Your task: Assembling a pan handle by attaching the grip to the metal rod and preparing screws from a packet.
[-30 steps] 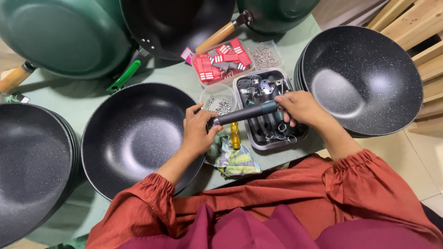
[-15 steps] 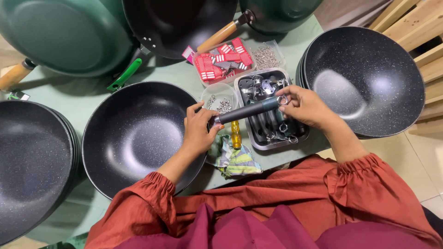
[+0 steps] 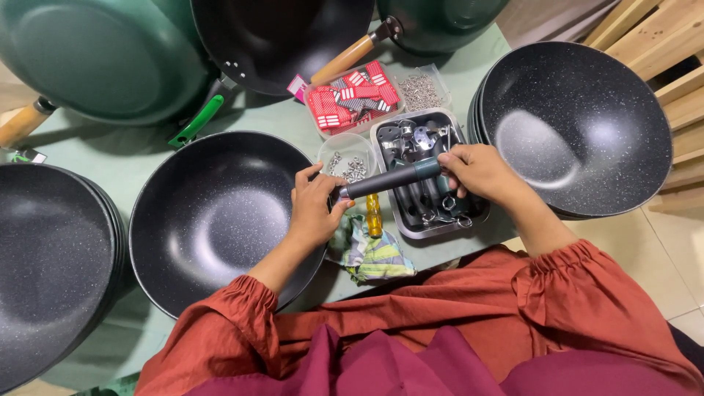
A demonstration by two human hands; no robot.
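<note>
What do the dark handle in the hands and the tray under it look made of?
Dark grey pan handle: probably matte plastic, dull with no glare; a teal band sits near the right hand.
Rectangular silver tray: likely bare metal, going by its bright reflective rim.

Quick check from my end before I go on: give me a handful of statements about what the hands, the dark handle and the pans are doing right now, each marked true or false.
1. Both hands hold the dark pan handle. True: the left hand is at its near end, the right hand at its far end.
2. The handle is held over the metal tray of parts. True.
3. The black pan by the left hand is full of screws. False: it is empty; the screws sit in a small clear tub.
4. The box of red pieces lies on the person's lap. False: it stands on the table beyond the tray.
5. A folded cloth lies at the table's near edge. True.
</note>
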